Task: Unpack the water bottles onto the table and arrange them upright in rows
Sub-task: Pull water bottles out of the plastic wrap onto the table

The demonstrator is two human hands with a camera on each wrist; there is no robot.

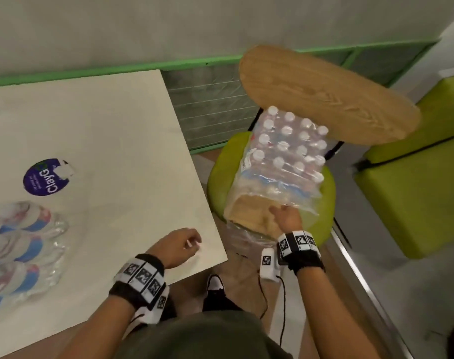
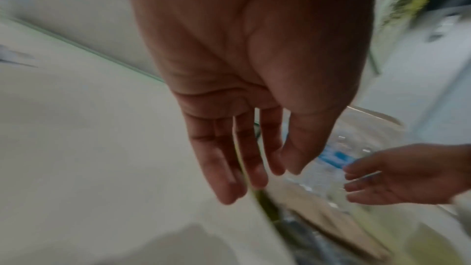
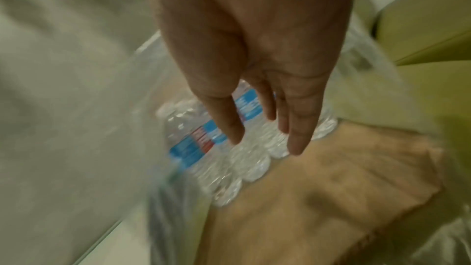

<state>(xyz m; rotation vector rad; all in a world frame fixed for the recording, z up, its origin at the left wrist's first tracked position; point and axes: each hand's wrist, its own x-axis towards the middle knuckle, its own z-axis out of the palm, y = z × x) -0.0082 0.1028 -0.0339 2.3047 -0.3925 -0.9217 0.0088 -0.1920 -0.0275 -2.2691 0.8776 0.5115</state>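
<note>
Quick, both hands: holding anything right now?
Left hand: open, holding nothing, above the table.
Right hand: open, empty, reaching into the bottle pack.

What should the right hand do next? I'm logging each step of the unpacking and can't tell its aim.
Probably reach in and grip the nearest bottle. The right hand hangs open, fingers straight, just above the bottles in the pack on the green chair; the wrap is already open there, and both hands are empty.
</note>
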